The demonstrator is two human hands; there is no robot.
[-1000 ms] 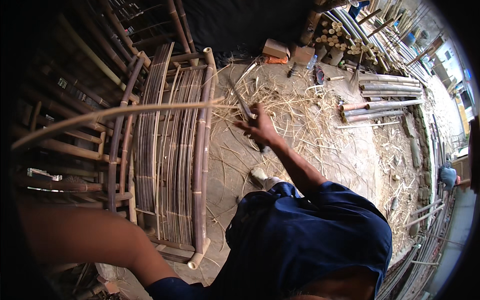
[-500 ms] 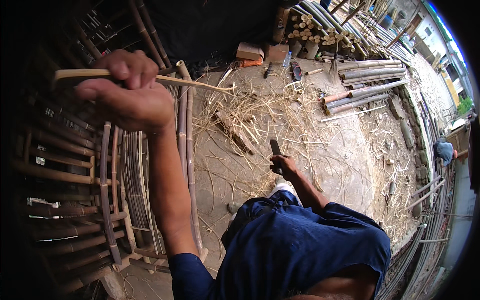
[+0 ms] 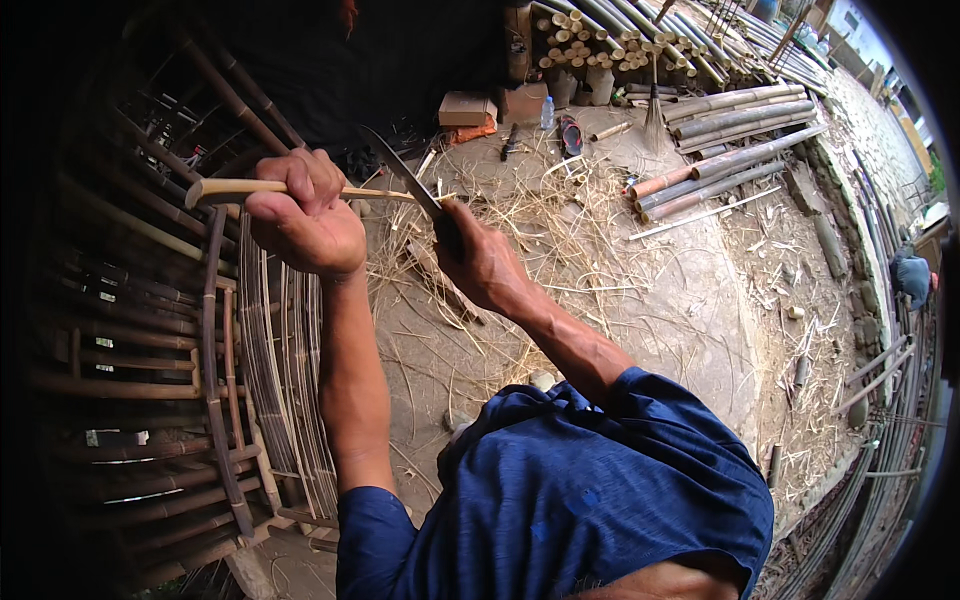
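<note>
My left hand (image 3: 298,210) is closed around a pale bamboo strip (image 3: 225,187) that runs level from left to right in front of me. My right hand (image 3: 478,262) grips the handle of a long dark knife (image 3: 400,170). The blade points up and to the left, and it meets the thin end of the strip just left of my right hand. Both forearms rise from the lower edge, above my blue shirt (image 3: 580,490).
A dark frame of bamboo poles and slats (image 3: 200,380) stands at my left. Straw-like shavings (image 3: 560,230) cover the ground ahead. Cut bamboo poles (image 3: 720,150) lie at the upper right, stacked culms (image 3: 590,30) behind them. A box (image 3: 466,108) and a bottle (image 3: 547,113) sit beyond.
My right hand has come up from the ground with the knife and set the blade against the strip. My left hand keeps its hold on the strip, which sits lower and more central.
</note>
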